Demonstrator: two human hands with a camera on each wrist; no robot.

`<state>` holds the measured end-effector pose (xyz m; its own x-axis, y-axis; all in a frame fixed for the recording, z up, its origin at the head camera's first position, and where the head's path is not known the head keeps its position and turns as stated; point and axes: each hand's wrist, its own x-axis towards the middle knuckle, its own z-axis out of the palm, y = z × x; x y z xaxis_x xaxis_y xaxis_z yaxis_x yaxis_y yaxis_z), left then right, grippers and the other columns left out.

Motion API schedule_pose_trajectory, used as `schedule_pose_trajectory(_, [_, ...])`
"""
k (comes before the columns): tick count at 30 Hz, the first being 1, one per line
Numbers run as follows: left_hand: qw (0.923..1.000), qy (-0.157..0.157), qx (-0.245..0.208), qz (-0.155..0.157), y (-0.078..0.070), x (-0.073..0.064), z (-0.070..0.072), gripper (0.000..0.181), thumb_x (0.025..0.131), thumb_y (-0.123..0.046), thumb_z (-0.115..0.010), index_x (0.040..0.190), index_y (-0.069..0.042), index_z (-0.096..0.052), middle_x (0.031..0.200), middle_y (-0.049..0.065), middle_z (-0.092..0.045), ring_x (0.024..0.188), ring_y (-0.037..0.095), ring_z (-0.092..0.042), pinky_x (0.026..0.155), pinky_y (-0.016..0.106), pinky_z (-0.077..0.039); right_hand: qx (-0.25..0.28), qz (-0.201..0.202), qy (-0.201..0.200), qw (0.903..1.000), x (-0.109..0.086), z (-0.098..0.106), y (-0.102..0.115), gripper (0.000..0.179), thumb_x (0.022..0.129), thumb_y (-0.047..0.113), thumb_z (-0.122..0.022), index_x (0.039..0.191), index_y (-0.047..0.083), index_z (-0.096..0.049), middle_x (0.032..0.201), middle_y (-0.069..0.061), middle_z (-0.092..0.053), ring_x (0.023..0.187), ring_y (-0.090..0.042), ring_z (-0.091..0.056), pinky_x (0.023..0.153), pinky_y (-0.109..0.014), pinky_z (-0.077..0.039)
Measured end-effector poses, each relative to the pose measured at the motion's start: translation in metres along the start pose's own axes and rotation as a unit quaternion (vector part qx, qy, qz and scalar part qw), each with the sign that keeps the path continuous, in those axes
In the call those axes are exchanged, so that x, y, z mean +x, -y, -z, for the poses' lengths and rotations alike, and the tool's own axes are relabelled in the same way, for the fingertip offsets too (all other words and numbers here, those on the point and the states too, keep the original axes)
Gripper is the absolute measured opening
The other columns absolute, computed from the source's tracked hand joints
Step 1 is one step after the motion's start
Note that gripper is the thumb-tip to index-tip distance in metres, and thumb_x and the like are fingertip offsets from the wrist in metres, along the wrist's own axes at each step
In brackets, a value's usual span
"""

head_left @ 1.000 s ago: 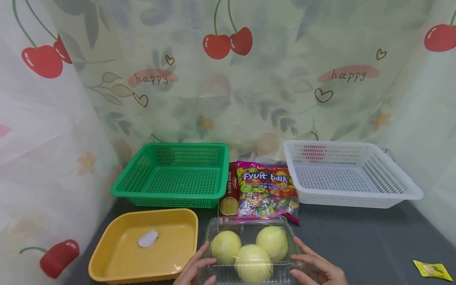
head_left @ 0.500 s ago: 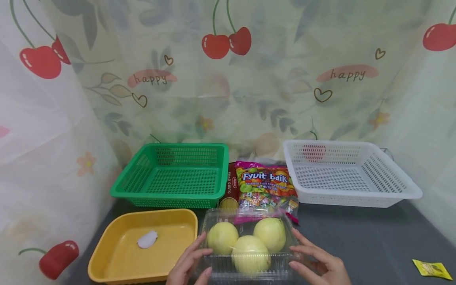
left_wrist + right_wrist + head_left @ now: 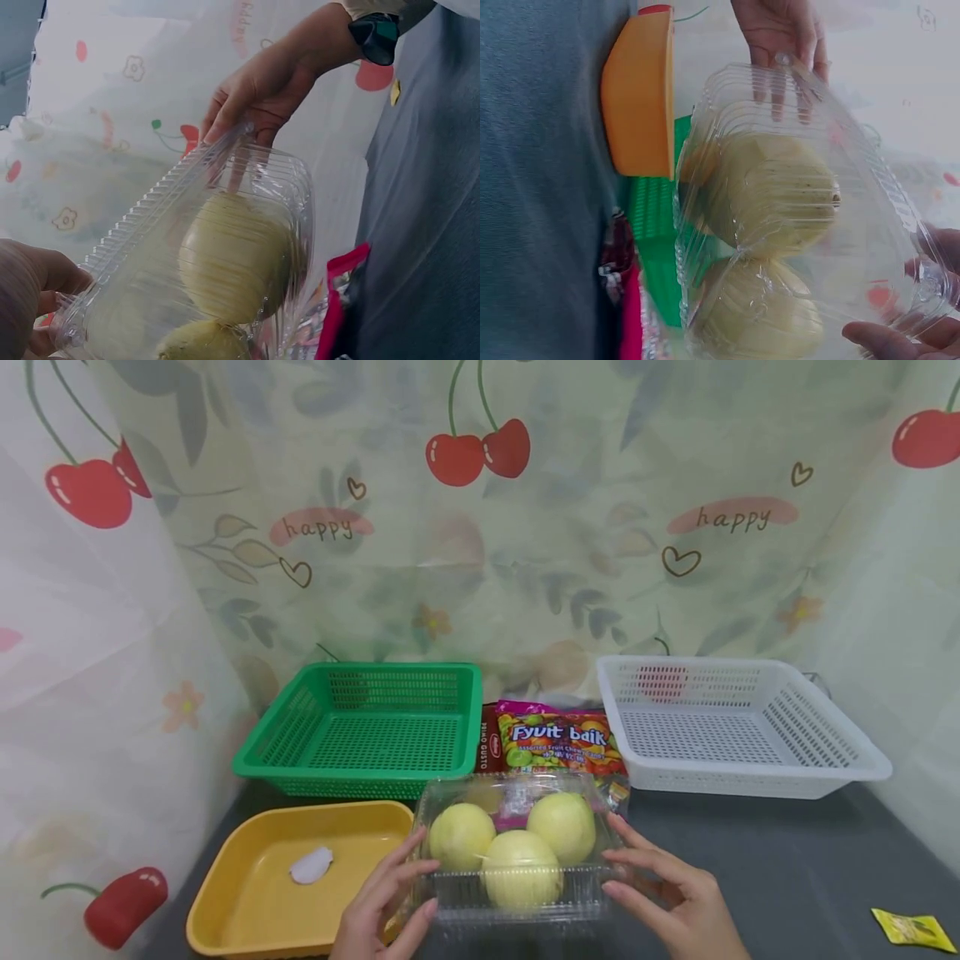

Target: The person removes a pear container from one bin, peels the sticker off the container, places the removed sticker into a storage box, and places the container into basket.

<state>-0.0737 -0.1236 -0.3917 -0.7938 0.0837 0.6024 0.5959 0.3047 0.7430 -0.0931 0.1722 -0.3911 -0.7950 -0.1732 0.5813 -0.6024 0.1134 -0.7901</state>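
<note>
A clear plastic clamshell box (image 3: pixel 453 893) holds three round, pale yellow fruits (image 3: pixel 521 868); their kind I cannot tell. Raised off the dark table, the box hangs between both hands. My left hand (image 3: pixel 386 897) grips its left side, thumb at the front and fingers along the edge. On the opposite side my right hand (image 3: pixel 667 889) grips it in the same way. The right wrist view has the box (image 3: pixel 855 277) tilted, with the ribbed wall facing the camera. Behind it, a bag of fruit chewy candy (image 3: pixel 558 739) is partly covered.
Left of the box sits a yellow tray (image 3: pixel 225 893) with a small pale flat piece (image 3: pixel 311 865) in it. A green basket (image 3: pixel 360 777) and a white basket (image 3: pixel 750 777) stand at the back. Far right lies a small yellow packet (image 3: pixel 912 929). A dark red pasta pack (image 3: pixel 489 743) is beside the candy.
Both hands have raised the box with the fruits and moved it slightly left and away from me. It now covers more of the candy bag. The baskets and tray have stayed in place.
</note>
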Motion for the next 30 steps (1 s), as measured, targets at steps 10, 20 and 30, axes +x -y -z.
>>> schedule_pose_trajectory(10, [0.9961,0.021,-0.006,-0.085,0.001,0.019,0.021,0.042,0.075,0.019,-0.062,0.114,0.003,-0.058,0.14,0.009,-0.044,0.132,0.001,-0.037,0.097,0.01,-0.038,-0.059,0.01,0.02,0.998,0.022,-0.004,0.009,0.032,0.079,-0.011,-0.064,0.109,0.002,-0.064,0.141,0.003,-0.048,0.121,-0.003,-0.052,0.084,-0.019,-0.052])
schedule_pose_trajectory(20, [0.9998,0.001,0.02,0.007,-0.006,0.04,0.039,0.031,0.084,0.006,-0.061,0.114,-0.002,-0.058,0.14,0.013,-0.043,0.13,-0.005,-0.037,0.096,0.011,-0.036,-0.028,0.051,0.014,0.9982,0.053,-0.022,0.007,0.025,0.078,-0.011,-0.065,0.103,-0.008,-0.064,0.136,-0.018,-0.049,0.126,-0.009,-0.049,0.085,-0.019,-0.051])
schedule_pose_trajectory(30, [0.9991,-0.038,0.016,0.011,0.001,0.064,0.052,0.028,0.083,0.009,-0.061,0.11,0.006,-0.056,0.138,0.01,-0.046,0.128,-0.003,-0.04,0.097,0.01,-0.037,0.002,0.058,0.012,0.9982,0.079,-0.039,0.007,0.025,0.081,-0.007,-0.065,0.105,-0.005,-0.065,0.137,-0.024,-0.047,0.128,-0.007,-0.046,0.083,-0.02,-0.053])
